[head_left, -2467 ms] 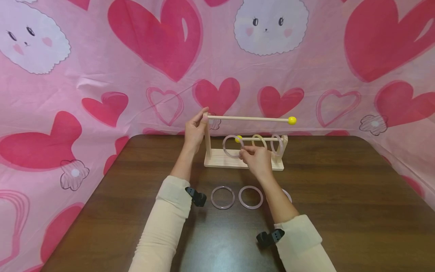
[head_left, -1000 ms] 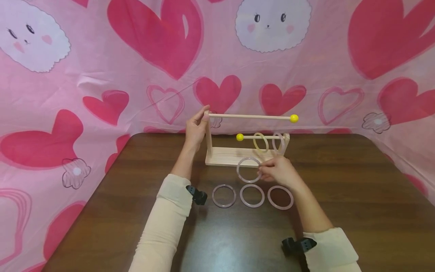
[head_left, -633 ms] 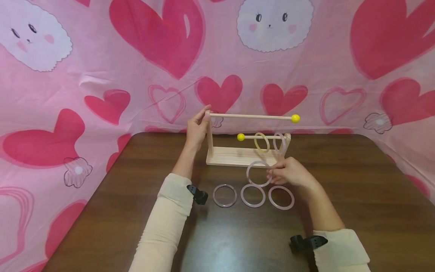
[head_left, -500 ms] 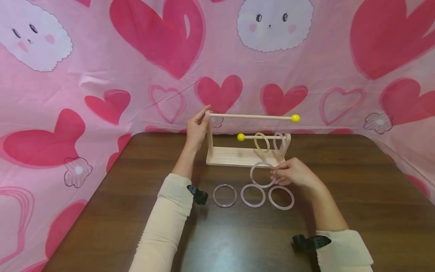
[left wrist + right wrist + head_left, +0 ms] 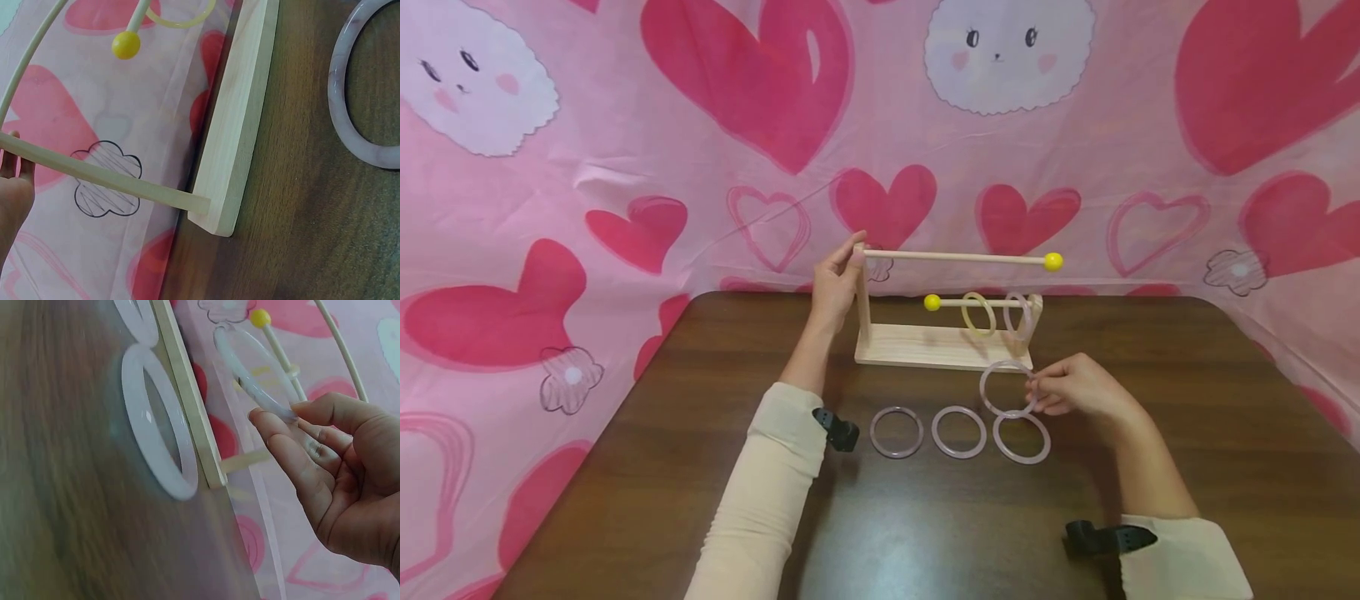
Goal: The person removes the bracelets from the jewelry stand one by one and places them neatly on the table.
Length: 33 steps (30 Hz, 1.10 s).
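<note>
In the head view my right hand (image 5: 1086,387) pinches a pale lilac bangle (image 5: 982,387) by its right edge, between thumb and fingertips. This bangle is raised in front of the wooden bangle stand's base (image 5: 936,348), and overlaps the rightmost table bangle in view. My left hand (image 5: 835,287) grips the top of the stand's left post (image 5: 862,296). On the lower rod (image 5: 951,302) hang a yellow bangle (image 5: 965,315) and a pale lilac one beside the right post. The upper rod (image 5: 955,257) carries no bangle. The right wrist view shows the held bangle (image 5: 250,384) tilted, clear of the table.
Three lilac bangles lie flat in a row before the stand: left (image 5: 872,433), middle (image 5: 935,433) and right (image 5: 997,437). Yellow balls cap the upper rod (image 5: 1053,262) and lower rod. A pink heart-patterned cloth (image 5: 760,192) hangs behind the dark wooden table (image 5: 737,350).
My right hand has drawn the held bangle away from the lower rod's tip, toward me and then rightward above the row. The left hand keeps its grip on the post.
</note>
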Motion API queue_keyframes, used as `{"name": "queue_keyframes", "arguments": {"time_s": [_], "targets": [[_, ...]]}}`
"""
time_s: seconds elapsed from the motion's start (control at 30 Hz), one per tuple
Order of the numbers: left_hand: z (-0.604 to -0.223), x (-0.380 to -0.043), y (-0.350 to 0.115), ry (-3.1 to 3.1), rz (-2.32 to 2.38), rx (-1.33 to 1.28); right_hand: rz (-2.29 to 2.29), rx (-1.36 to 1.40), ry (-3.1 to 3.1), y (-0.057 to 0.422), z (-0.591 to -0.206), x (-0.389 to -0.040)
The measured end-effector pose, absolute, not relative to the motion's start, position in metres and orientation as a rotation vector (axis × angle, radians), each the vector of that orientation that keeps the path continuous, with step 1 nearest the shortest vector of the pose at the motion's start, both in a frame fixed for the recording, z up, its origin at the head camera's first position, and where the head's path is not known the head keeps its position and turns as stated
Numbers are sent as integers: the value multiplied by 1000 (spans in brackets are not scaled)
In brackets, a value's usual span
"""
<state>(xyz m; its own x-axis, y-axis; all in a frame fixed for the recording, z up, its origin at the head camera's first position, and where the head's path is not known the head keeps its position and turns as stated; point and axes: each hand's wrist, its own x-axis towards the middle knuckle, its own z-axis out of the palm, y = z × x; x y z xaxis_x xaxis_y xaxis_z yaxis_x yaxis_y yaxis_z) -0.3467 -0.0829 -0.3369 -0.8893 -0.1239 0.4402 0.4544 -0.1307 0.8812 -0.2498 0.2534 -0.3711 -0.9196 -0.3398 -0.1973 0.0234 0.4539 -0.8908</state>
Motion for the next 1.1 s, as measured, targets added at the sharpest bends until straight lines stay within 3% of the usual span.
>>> {"name": "queue_keyframes", "arguments": {"time_s": [1.1], "targets": [[-338, -347, -83, -1755, -2074, -382, -1385, -204, 2199, 333, -382, -235]]}}
